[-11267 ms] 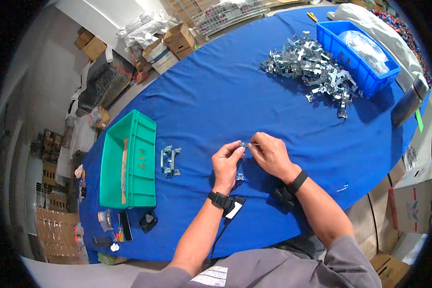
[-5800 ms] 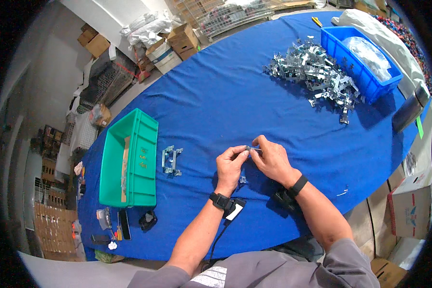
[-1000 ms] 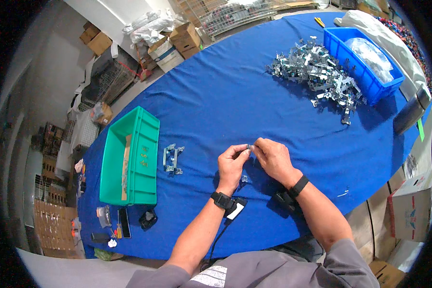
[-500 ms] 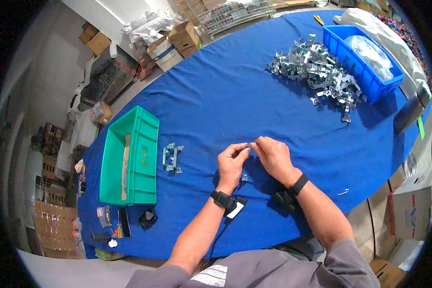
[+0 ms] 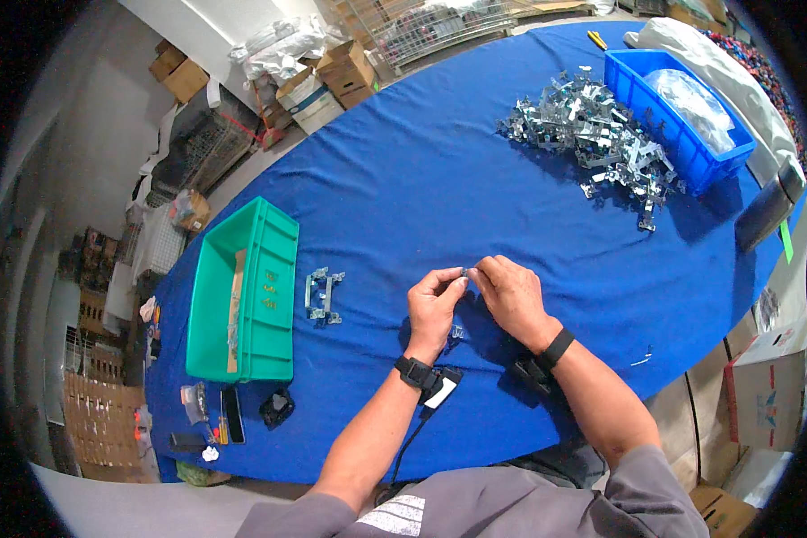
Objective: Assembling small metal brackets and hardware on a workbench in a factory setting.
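Observation:
Over the middle of the blue-covered table, my left hand (image 5: 432,311) and my right hand (image 5: 514,300) meet at the fingertips. Thumb and forefinger of each are pinched on a small metal piece (image 5: 464,273), mostly hidden by the fingers. Beside the left thumb shows a bit of shiny metal (image 5: 457,333); whether it joins the held piece I cannot tell. To the left of my hands, two metal brackets (image 5: 324,296) lie side by side on the cloth. A large heap of similar metal brackets (image 5: 592,130) is at the far right.
A green bin (image 5: 278,336) stands at left with cardboard inside. The blue crate (image 5: 708,170) at far right holds clear plastic. Nearby are a dark cylinder (image 5: 771,204) and a yellow cutter (image 5: 597,39). A phone (image 5: 233,415) and a black gadget (image 5: 277,408) lie near left.
Almost nothing differs. Both hands stay in the same place with fingertips together, and the view has shifted very slightly.

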`<state>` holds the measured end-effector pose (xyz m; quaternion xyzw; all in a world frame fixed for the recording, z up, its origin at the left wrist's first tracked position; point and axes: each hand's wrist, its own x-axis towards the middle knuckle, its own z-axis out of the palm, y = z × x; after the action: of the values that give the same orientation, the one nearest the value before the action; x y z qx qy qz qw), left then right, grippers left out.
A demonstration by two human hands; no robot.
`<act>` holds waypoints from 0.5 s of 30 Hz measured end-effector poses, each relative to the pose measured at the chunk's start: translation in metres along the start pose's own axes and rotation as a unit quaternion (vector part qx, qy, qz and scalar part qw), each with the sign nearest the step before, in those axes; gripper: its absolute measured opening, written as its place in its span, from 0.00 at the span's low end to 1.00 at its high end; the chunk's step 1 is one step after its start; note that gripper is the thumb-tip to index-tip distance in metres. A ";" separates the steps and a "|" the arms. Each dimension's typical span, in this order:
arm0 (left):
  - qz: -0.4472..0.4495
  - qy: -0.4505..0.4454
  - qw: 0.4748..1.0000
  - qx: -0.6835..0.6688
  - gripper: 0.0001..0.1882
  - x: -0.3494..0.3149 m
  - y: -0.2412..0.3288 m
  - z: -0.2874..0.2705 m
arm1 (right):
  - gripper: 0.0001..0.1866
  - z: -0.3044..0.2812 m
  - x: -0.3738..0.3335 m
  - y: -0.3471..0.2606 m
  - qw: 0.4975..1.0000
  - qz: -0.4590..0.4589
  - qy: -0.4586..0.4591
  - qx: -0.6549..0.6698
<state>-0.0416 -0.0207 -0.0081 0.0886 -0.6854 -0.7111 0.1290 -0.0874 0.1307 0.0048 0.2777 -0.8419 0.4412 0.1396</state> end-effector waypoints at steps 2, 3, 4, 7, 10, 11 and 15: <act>-0.001 0.002 1.000 0.002 0.08 0.003 -0.001 0.001 | 0.09 0.003 -0.001 0.001 1.000 0.017 -0.004 -0.005; 0.004 -0.001 1.000 -0.001 0.08 0.001 -0.001 0.000 | 0.10 0.004 -0.002 -0.002 0.999 0.036 -0.011 -0.008; 0.008 -0.004 1.000 -0.004 0.08 0.000 -0.002 0.000 | 0.10 0.003 -0.002 -0.004 0.999 0.037 -0.012 -0.007; 0.009 0.003 1.000 0.000 0.08 0.002 0.000 0.000 | 0.10 -0.001 0.001 -0.011 0.996 0.079 -0.002 0.045; 0.004 0.003 1.000 -0.016 0.08 0.000 -0.002 0.001 | 0.11 0.002 -0.002 -0.010 0.990 0.111 0.001 0.089; 0.004 0.004 1.000 -0.016 0.08 0.002 -0.003 0.001 | 0.11 0.001 0.000 -0.009 0.989 0.111 0.007 0.097; 0.003 0.007 1.000 -0.029 0.08 0.000 -0.001 0.000 | 0.10 0.002 -0.001 -0.011 0.987 0.115 -0.007 0.111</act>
<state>-0.0414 -0.0205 -0.0095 0.0877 -0.6637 -0.7297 0.1390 -0.0803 0.1243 0.0100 0.1958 -0.8151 0.5428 0.0509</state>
